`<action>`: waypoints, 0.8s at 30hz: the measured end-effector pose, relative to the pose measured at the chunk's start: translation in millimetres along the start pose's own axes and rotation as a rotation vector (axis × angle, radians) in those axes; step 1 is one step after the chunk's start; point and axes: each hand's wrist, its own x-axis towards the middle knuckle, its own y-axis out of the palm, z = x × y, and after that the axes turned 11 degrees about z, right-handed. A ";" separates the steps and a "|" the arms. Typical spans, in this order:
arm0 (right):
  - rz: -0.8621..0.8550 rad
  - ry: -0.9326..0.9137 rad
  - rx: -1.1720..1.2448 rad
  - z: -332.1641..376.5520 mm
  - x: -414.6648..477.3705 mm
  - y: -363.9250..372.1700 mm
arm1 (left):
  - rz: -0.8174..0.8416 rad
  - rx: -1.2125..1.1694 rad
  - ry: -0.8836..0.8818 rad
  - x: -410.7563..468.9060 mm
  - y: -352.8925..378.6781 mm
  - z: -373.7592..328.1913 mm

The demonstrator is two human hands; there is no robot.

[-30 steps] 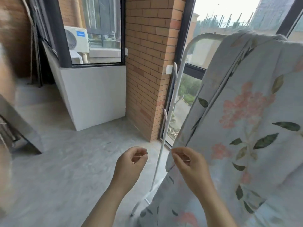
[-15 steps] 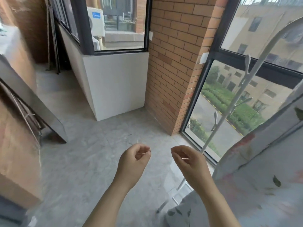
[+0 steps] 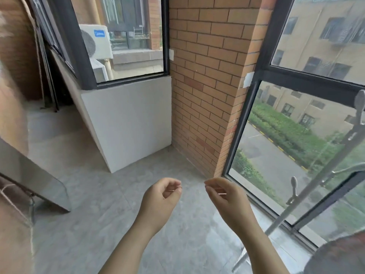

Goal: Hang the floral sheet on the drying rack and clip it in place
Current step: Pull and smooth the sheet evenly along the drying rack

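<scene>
Balcony floor [image 3: 98, 224] being swung into view; floral sheet [image 3: 339, 254] being left at bottom-rt corner, blurred. L hand [image 3: 161, 196], R hand [image 3: 227, 198] curled, thin pale sliver [image 3: 171, 191] being pinched in each. Clips prob.; clipping pending.

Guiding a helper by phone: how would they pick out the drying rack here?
Find the big dark-framed window on the right. Slanting across its glass is the thin white metal drying rack, the only thing there with small rounded pegs branching off.

A grey tiled floor [image 3: 94, 224] is filling the lower frame, a leaning panel [image 3: 45, 186] resting on it at left, a drying rack [image 3: 274, 226] standing on it at lower right.
</scene>
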 end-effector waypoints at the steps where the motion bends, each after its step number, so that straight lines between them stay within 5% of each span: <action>1: -0.008 0.016 0.003 -1.2 12.4 1.5 | 0.014 -0.002 0.000 14.6 -5.4 1.1; 13: -0.213 0.189 -0.022 18.0 172.4 51.7 | 0.260 0.003 0.112 214.3 -90.2 15.0; 24: -0.414 0.327 -0.026 -8.3 260.6 19.5 | 0.508 -0.021 0.154 350.5 -63.9 1.3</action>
